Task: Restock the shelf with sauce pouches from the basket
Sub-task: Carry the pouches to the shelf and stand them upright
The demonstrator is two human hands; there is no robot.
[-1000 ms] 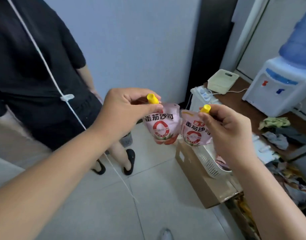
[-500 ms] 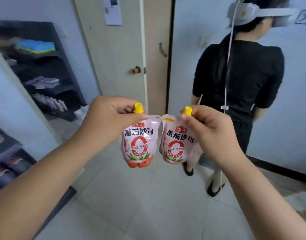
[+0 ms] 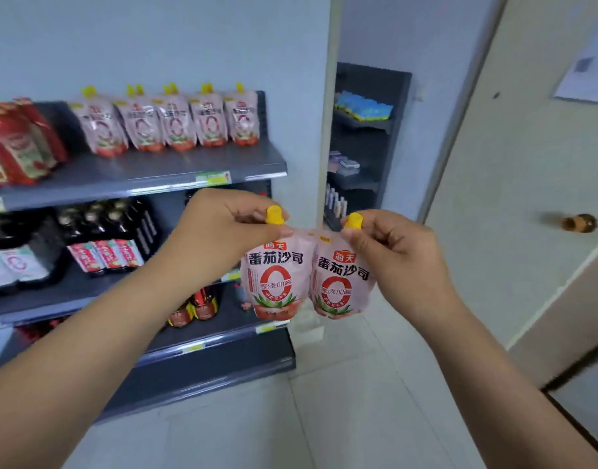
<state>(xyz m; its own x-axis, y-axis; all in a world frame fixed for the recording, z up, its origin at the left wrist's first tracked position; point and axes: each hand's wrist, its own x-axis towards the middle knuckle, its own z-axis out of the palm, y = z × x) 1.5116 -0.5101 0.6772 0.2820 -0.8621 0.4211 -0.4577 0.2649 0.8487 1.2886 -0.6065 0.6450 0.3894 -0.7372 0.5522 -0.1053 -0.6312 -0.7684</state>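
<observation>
Turned from the door toward the shelf (image 3: 202, 165), left hand (image 3: 219, 231) and right hand (image 3: 400, 262) each pinch a sauce pouch (image 3: 277, 282) by its spout, mid-carry; next, standing them at the top board's right edge.

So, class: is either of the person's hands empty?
No: the left hand pinches the left pink yellow-capped plastic sauce pouch by its top, and the right hand pinches the right pouch.
</observation>
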